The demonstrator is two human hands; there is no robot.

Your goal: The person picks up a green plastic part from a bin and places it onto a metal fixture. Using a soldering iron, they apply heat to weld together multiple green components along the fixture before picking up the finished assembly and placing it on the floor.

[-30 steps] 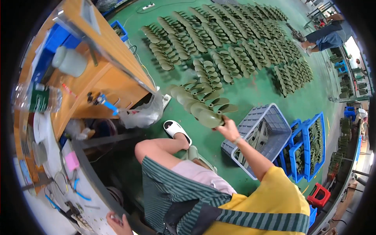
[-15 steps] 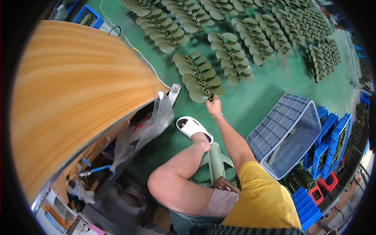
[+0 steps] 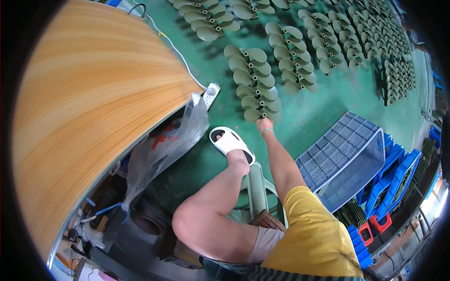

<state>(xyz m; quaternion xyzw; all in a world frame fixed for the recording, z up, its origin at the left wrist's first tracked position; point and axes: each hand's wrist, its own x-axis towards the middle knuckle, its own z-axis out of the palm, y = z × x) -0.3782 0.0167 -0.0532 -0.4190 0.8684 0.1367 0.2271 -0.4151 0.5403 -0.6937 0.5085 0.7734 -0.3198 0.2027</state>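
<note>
Propellers (image 3: pixel 265 80) with olive-green, rounded blades form a row on a green floor (image 3: pixel 300 112), just ahead of a seated person in a yellow sleeve (image 3: pixel 304 213). The right hand (image 3: pixel 265 124) reaches out to the row's near end; its fingers are partly hidden at the nearest blade, so whether they are grasping it cannot be told. The left hand is out of view. More rows spread beyond. To the right is a grey-blue plastic crate (image 3: pixel 333 145); to the left, a wood-grain desk (image 3: pixel 103 98) and a clear plastic bag (image 3: pixel 176 143).
</note>
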